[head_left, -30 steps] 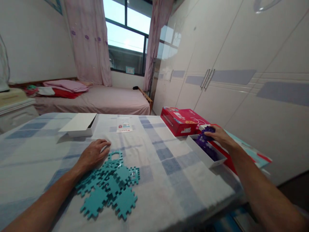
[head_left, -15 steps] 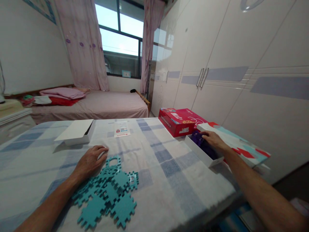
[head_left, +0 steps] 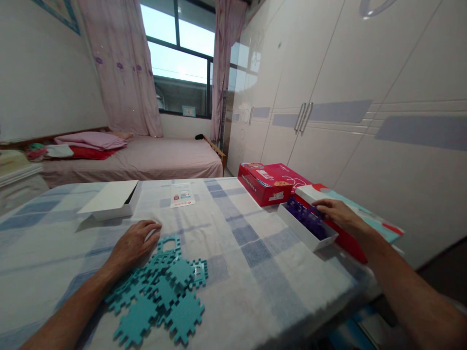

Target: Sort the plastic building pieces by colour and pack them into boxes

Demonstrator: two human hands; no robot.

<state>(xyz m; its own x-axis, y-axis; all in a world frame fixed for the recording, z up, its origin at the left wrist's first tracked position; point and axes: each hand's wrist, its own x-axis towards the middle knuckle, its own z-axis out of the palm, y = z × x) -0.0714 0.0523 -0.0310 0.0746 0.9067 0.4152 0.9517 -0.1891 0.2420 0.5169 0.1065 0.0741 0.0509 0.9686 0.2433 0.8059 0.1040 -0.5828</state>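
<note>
My left hand (head_left: 136, 243) rests on the tablecloth with its thumb apart from the loosely bent fingers, holding nothing. Just beside it lies a loose pile of flat teal interlocking pieces (head_left: 178, 272) with notched edges; some have cut-out middles. On the right, my right hand (head_left: 337, 214) reaches over the far side of a white box tray (head_left: 295, 228). Its fingers are closed on a purple piece (head_left: 318, 211) at the tray's edge, mostly hidden by the hand. More purple notched pieces (head_left: 304, 218) fill the tray.
A red box (head_left: 266, 187) stands behind the tray, with a white, red and light-blue box lid (head_left: 379, 221) beside it. A white box with a tilted lid (head_left: 113, 199) sits at the left. A printed card (head_left: 182, 195) lies on the checked tablecloth (head_left: 251, 272).
My right hand has shifted right and slightly back from over the tray, uncovering more of the purple pieces. My left hand and the teal pile stay in place.
</note>
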